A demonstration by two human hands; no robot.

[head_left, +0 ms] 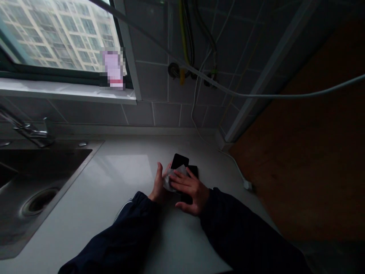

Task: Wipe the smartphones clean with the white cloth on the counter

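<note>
Right now, the person's left hand point(157, 185) is standing on its edge at the left of a crumpled whitish cloth point(171, 180), thumb rising beside it, though I cannot tell whether it is gripping the cloth or only touching it. The right hand point(190, 191) is lying open across the cloth, with its fingers point(181, 182) spread and pressing down rather than clenching. Two glossy black phones point(179, 161) are sitting overlapped under the cloth near the middle of the white surface point(94, 213), one reaching out on the far side, the other partly hidden beneath the right hand. Spread fingers are serving well here, since they are spreading the pressure evenly while the left hand is bracing the cloth's edge.

Around them, a stainless steel sink point(19, 232) is lying to the left, its round drain point(40, 201) showing and a chrome faucet point(31, 131) standing beyond it. Dark sleeves point(236, 232) are covering both forearms and are crossing the near surface. On the right, a thin white cable point(232, 160) is running down the grey tiled wall point(154, 114) to a plug point(247, 185), well apart from the hands, and a brown wooden panel point(285, 152) is filling the far right.
</note>
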